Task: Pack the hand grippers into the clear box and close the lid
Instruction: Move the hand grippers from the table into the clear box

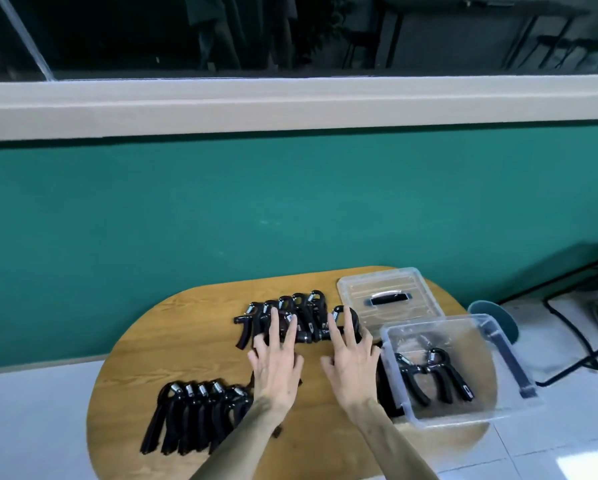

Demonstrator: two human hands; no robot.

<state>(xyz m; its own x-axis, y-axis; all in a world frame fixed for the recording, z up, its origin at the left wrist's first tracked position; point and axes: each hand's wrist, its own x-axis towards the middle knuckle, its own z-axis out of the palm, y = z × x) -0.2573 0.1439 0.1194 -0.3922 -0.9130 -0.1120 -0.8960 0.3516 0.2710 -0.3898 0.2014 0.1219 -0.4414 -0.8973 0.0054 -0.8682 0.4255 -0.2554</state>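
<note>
- A near row of black hand grippers [200, 415] lies at the left front of the oval wooden bench [141, 344], springs pointing away from the camera, handles fanned toward it.
- A second, far row of hand grippers [283, 315] sits across the middle of the bench.
- The left hand [276, 362] reaches over that far row, its grip released, fingers straight and spread, fingertips on the grippers.
- The right hand [351, 356] mirrors it just beside, its grip also released, two fingers stretched onto the row's right end.
- The clear lid [389, 299] with its dark handle lies flat at the bench's far right.
- The clear box [463, 370] stands uncovered at the right edge, just in front of the lid, with packed hand grippers [436, 375] lying inside.
- Black cables [578, 341] trail over the white floor to the right.
</note>
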